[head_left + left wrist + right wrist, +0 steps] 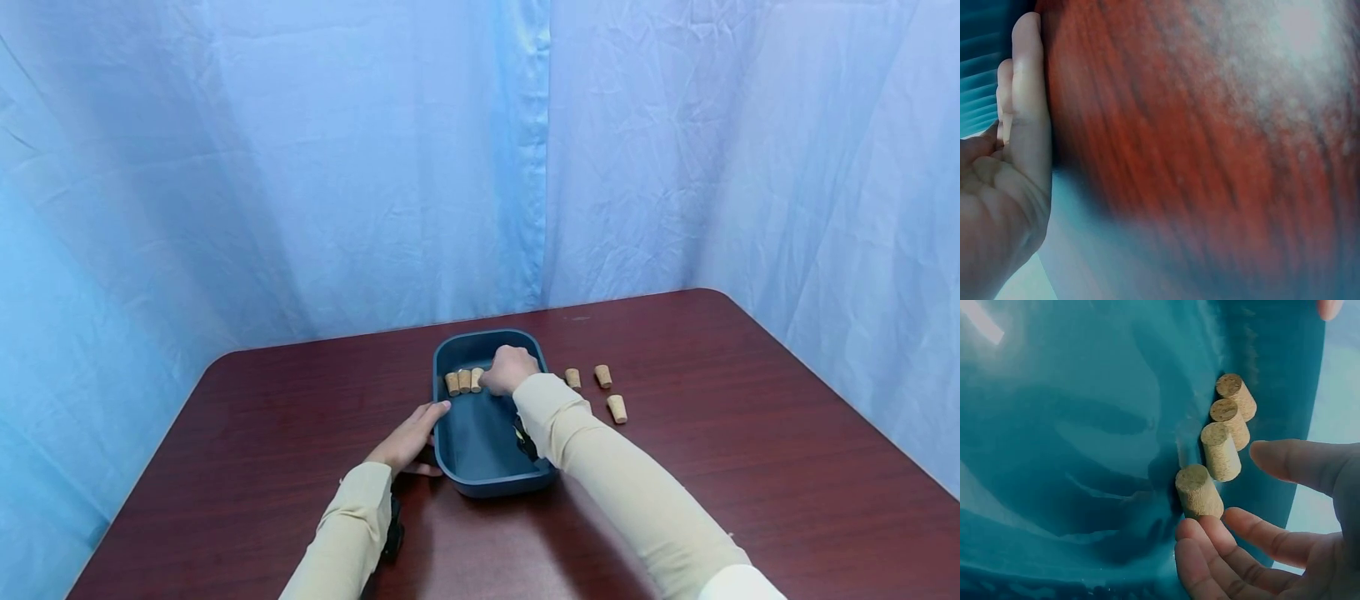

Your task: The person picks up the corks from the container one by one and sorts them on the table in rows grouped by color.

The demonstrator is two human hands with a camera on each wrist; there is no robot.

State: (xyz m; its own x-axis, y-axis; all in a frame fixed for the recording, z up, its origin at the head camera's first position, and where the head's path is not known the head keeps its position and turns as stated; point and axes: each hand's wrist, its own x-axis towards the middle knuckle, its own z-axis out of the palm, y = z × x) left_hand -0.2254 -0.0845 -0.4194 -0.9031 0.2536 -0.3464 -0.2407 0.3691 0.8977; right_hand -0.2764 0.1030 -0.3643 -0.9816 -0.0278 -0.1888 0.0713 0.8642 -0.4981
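Observation:
A dark blue rectangular tray (480, 482) sits on the table. Inside, a row of several cork stoppers (465, 381) crosses its floor toward the far end. My right hand (510, 371) reaches into the tray at the row's right end. In the right wrist view its curled fingertips (1200, 534) touch the end cork (1199, 490), while the thumb (1297, 464) stands apart beside another cork (1221, 451). My left hand (408, 439) rests against the tray's left side, fingertips at the rim. In the left wrist view, the left hand's fingers (1029, 94) look straight.
Three loose corks lie on the table right of the tray: a left one (573, 379), a far one (603, 377) and a near one (617, 409). The dark red wooden table (300, 433) is backed by light blue curtains (390, 167).

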